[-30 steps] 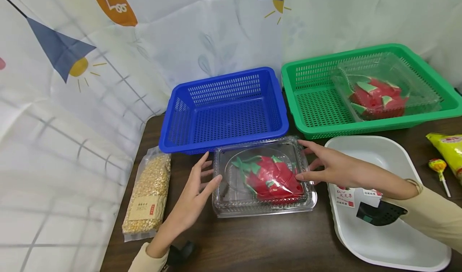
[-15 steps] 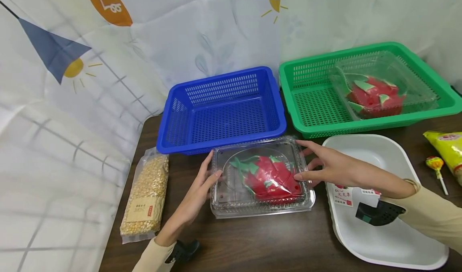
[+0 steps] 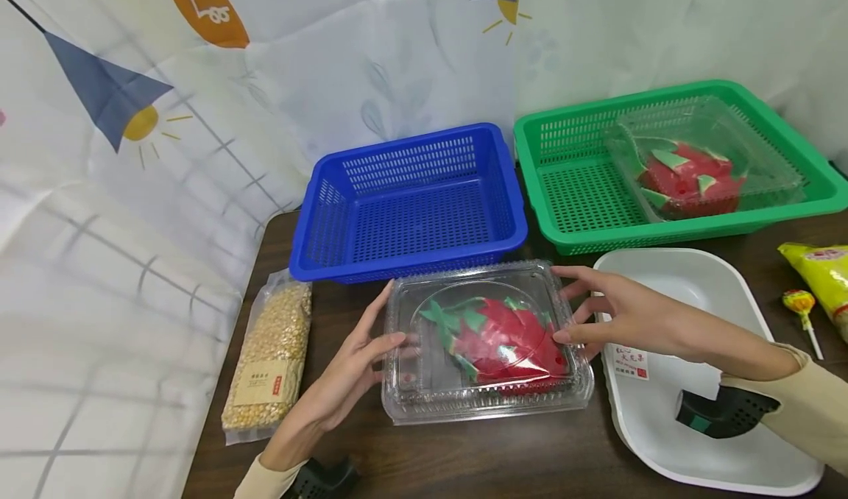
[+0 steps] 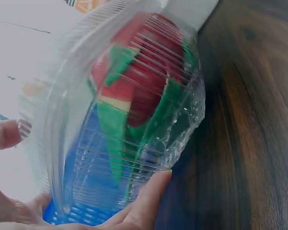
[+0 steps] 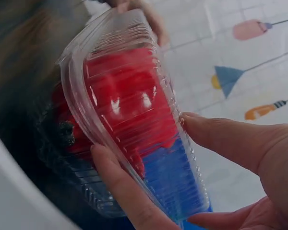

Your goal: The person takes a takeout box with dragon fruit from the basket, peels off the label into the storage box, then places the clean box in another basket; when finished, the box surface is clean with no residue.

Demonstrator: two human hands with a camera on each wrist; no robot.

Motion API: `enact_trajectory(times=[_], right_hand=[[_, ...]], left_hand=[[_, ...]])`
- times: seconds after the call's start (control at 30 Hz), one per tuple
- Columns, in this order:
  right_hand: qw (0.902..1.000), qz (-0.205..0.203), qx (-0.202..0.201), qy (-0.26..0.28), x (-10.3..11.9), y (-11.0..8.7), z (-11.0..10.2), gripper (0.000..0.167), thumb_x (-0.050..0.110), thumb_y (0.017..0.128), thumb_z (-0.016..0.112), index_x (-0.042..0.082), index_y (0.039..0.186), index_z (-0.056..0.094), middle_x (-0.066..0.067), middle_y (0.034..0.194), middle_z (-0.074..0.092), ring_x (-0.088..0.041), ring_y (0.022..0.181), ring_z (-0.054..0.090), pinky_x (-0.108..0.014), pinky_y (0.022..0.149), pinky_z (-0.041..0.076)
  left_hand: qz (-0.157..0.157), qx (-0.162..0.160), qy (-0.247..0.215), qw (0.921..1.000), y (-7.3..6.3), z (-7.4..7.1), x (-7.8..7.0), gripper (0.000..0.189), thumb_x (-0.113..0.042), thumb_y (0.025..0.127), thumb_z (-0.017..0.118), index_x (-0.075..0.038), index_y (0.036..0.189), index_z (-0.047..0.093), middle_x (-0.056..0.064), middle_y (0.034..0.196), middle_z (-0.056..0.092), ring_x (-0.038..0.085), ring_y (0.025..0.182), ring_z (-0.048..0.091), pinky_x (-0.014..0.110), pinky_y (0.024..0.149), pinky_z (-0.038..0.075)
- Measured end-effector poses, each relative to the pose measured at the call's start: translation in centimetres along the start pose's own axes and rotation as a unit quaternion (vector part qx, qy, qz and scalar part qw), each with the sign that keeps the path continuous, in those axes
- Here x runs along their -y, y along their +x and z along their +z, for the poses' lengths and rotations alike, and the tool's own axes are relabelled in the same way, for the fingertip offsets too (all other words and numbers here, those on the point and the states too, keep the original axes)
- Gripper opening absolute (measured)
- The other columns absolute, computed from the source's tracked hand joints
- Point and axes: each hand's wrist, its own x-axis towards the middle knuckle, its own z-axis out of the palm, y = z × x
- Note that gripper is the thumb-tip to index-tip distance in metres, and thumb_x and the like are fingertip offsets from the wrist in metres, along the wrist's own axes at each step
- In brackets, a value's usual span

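Observation:
A clear plastic clamshell box (image 3: pixel 424 381) with a red dragon fruit (image 3: pixel 510 337) with green scales inside is held between both hands, in front of the blue basket. At its left end my left hand (image 3: pixel 361 359) grips it, thumb on the lid edge and fingers along the side. My right hand (image 3: pixel 616 315) grips the other end, thumb on the lid and fingers at the side wall. The left wrist view shows the ribbed side of the box (image 4: pixel 62 143) close over the dark tabletop. In the right wrist view, fingers (image 5: pixel 120 182) lie along the box's rim.
Behind the box stands a blue basket (image 3: pixel 411 263). A green basket (image 3: pixel 583 234) holds another boxed dragon fruit (image 3: pixel 689 179). To the right are a white tray (image 3: pixel 662 440) with a label card (image 3: pixel 629 361), a lollipop (image 3: pixel 799 304) and a yellow bag (image 3: pixel 821 271). A corn kernel pack (image 3: pixel 268 359) lies left.
Both hands have closed in on the box's ends. The box has come toward me and slightly right, away from the blue basket, and looks a little larger.

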Motion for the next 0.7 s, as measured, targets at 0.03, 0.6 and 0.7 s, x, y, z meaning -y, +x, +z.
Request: enact_trajectory(times=[0.03,0.6,0.7], right_hand=[[1.0000,-0.001,0.000,0.002,0.2,-0.2,0.0,0.101,0.018,0.092,0.082,-0.006,0.163,0.014,-0.034,0.147,0.041,-0.025,0.089,0.072,-0.039,0.073,0.064],[0.9831,-0.040,-0.127,-0.126,3.9,-5.1,-1.9,0.087,0.020,0.095,0.079,0.044,0.163,0.030,-0.011,0.133,0.051,-0.018,0.085,0.074,-0.038,0.049,0.057],[0.9806,-0.048,-0.136,-0.133,4.2,-5.3,-2.1,0.088,0.020,0.095,0.080,0.046,0.162,0.031,-0.012,0.129,0.054,-0.018,0.086,0.075,-0.039,0.056,0.061]], left_hand=[[0.000,0.003,-0.003,1.0000,-0.2,0.1,-0.2,0.078,-0.023,0.110,0.051,-0.040,0.168,0.002,0.029,0.141,0.052,0.035,0.126,0.061,0.057,0.099,0.053],[0.191,0.032,-0.058,0.9793,-0.4,2.7,-1.8,0.082,-0.004,0.109,0.043,-0.037,0.169,-0.001,0.021,0.141,0.054,0.030,0.123,0.068,0.058,0.084,0.060],[0.199,0.044,-0.059,0.9773,0.2,2.8,-2.0,0.082,-0.008,0.110,0.045,-0.040,0.168,-0.004,0.022,0.143,0.052,0.030,0.121,0.069,0.057,0.084,0.061]])
